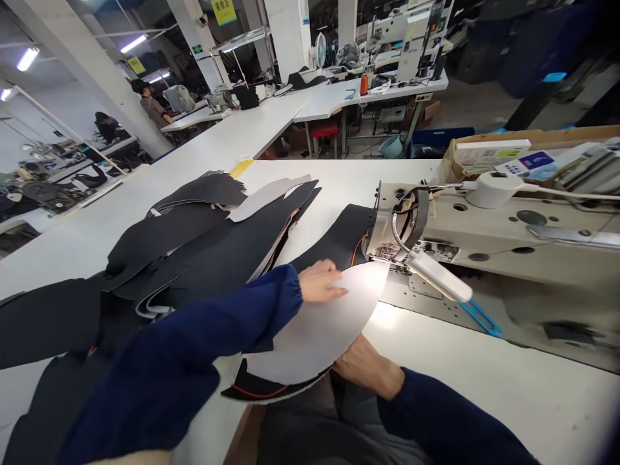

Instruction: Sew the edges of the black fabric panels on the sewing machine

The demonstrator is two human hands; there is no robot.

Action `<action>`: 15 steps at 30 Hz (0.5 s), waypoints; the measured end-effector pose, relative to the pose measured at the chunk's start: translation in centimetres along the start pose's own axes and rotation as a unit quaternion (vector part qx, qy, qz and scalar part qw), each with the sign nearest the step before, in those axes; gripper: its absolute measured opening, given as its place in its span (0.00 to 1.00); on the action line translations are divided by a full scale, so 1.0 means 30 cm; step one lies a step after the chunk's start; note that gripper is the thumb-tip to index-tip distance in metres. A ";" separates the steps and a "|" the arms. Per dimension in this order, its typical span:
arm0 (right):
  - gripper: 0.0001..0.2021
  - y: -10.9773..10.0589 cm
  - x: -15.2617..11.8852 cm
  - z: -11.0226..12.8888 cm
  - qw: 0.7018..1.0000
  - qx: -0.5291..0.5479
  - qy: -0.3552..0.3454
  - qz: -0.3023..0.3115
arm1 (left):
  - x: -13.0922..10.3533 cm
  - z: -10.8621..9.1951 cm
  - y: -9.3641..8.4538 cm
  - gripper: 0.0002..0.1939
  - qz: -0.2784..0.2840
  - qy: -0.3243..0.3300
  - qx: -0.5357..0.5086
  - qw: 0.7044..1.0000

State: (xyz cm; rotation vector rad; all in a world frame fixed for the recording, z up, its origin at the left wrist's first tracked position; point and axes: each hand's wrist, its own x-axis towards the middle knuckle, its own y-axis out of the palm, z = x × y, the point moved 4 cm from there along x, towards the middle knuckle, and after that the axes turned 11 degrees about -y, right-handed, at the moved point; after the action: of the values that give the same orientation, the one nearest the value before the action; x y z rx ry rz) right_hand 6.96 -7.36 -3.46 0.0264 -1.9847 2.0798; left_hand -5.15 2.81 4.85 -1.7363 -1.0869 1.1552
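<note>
Resting with the left hand (321, 282) on the upper face of the pale panel (314, 336), fingers loosely bent and slightly apart. Touching the near edge of the same panel with the right hand (364, 367), fingertips hidden beneath; cannot tell whether pinched. Located in front of the body, over a black piece (252, 381) with an orange line, pointed end reaching the needle area of the machine (498, 234). Also noted to the left: dark pieces (232, 253), overlapping on the white table (484, 361).

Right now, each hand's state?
Left hand: open, resting on the pale grey panel.
Right hand: at its near edge, partly hidden; can't tell whether closed.
</note>
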 end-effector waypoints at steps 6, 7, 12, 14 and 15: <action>0.18 -0.011 0.009 -0.003 1.000 -0.004 -0.007 -0.008 | 0.130 -0.115 0.126 0.36 -0.172 -0.006 0.009 0.985; 0.19 -0.017 0.007 -0.002 1.000 -0.007 -0.002 -0.003 | 0.124 -0.120 0.147 0.35 -0.168 -0.010 0.013 0.986; 0.16 -0.031 0.008 0.009 0.999 -0.018 -0.011 0.026 | 0.025 -0.044 0.170 0.30 -0.113 -0.071 0.020 0.991; 0.13 -0.026 0.017 0.009 0.999 0.001 -0.015 0.033 | -0.010 -0.013 0.159 0.29 -0.102 -0.087 0.032 0.990; 0.13 -0.024 0.022 0.008 0.999 0.011 -0.015 0.035 | -0.019 -0.007 0.153 0.28 -0.108 -0.086 0.041 0.990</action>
State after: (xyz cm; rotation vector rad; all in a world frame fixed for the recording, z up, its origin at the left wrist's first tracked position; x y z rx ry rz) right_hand 6.43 -7.47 -2.61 -0.0068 -2.0082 2.1569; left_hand -4.02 0.70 0.90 -1.4371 -1.2795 1.2101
